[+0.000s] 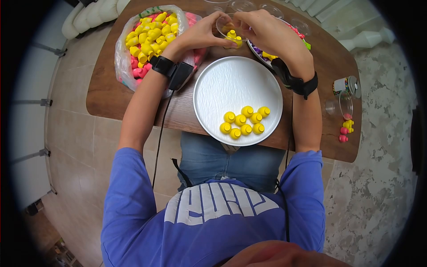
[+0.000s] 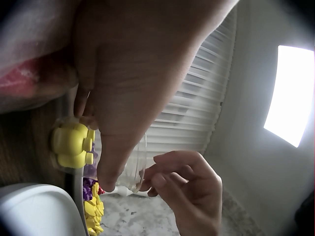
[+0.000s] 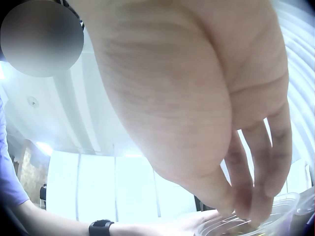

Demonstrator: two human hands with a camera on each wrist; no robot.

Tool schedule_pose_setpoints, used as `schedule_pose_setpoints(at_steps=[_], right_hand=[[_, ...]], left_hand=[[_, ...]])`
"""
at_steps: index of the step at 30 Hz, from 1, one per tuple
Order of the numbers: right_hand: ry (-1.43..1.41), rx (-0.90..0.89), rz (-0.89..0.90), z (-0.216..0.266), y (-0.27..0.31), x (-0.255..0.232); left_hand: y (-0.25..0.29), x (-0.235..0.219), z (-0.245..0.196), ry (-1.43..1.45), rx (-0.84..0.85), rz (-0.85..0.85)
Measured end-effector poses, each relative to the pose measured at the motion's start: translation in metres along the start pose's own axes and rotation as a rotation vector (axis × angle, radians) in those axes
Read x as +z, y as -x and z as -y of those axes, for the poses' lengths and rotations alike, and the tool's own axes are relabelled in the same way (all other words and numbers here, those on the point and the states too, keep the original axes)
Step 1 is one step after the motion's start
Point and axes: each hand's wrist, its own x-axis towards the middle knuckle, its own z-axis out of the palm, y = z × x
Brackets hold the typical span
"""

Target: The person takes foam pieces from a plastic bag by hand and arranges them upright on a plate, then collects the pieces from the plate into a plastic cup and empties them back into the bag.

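Observation:
My left hand [image 1: 205, 34] curls around a clear plastic cup [image 1: 224, 27], thumb on its near side. Several yellow rounded plastic pieces with small knobs [image 1: 231, 36] lie at the bottom of the cup; the left wrist view shows the yellow pieces [image 2: 74, 145] through its wall. My right hand [image 1: 272, 33] is over the cup's right side. In the right wrist view its bent fingers [image 3: 261, 191] point down at the cup's rim [image 3: 285, 201]; whether they pinch anything, I cannot tell. A round white tray [image 1: 231, 80] below the hands bears more yellow pieces [image 1: 240, 119].
At the left a plastic bag [image 1: 122, 66] is full of yellow and pink pieces. Behind my right hand stands a plate of coloured pieces [image 1: 269, 55]. More clear cups [image 1: 242, 6] are at the back. A jar [image 1: 347, 86] and a tipped cup [image 1: 345, 104] lie far right.

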Motion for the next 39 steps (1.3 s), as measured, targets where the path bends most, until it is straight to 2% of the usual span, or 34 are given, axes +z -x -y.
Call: schedule_pose_setpoints(at_steps=[6,8,9,10,11,12,14,15,16,18,22,24,26,30,33,39], right_hand=[[-0.069,0.010,-0.026,0.012,0.003,-0.006],[-0.123,0.012,0.004,0.034,0.003,-0.017],[-0.178,-0.027,0.062,0.050,0.002,-0.026],[-0.233,-0.069,0.117,0.059,0.002,-0.028],[-0.348,-0.308,0.049,0.059,0.000,-0.016],[-0.362,-0.306,0.055,0.062,0.004,-0.012],[-0.402,-0.232,0.384,0.080,0.017,-0.009],[-0.354,-0.247,0.485,0.089,0.019,-0.010],[-0.341,-0.210,0.518,0.098,0.025,-0.011],[-0.295,-0.192,0.542,0.110,0.036,-0.014],[-0.208,-0.208,0.529,0.114,0.048,-0.002],[-0.162,-0.262,0.381,0.112,0.055,0.006],[-0.123,-0.268,0.381,0.113,0.056,0.009],[-0.023,-0.236,0.355,0.115,0.054,0.017],[-0.020,-0.236,0.430,0.111,0.052,0.017],[-0.030,-0.261,0.286,0.098,0.052,0.031]], left_hand=[[0.000,-0.004,-0.011,0.104,-0.002,0.089],[0.004,-0.004,-0.018,0.083,0.030,0.051],[0.002,-0.009,-0.024,0.129,0.091,0.089],[0.003,-0.011,-0.031,0.137,0.069,0.089],[0.003,-0.012,-0.038,0.129,-0.078,0.102],[0.004,-0.013,-0.043,0.118,-0.221,0.115],[0.010,-0.009,-0.041,0.210,-0.219,0.114],[0.008,-0.009,-0.036,0.132,-0.169,0.103],[0.006,-0.009,-0.034,0.051,-0.113,0.088],[0.007,-0.010,-0.038,0.087,-0.153,0.090],[0.008,-0.011,-0.042,0.082,-0.146,0.087],[0.008,-0.011,-0.046,0.070,-0.142,0.082],[0.009,-0.014,-0.054,-0.009,-0.218,0.090],[0.008,-0.014,-0.050,0.019,-0.207,0.109],[0.008,-0.014,-0.049,-0.002,-0.171,0.082],[0.007,-0.012,-0.043,0.062,-0.132,0.089]])
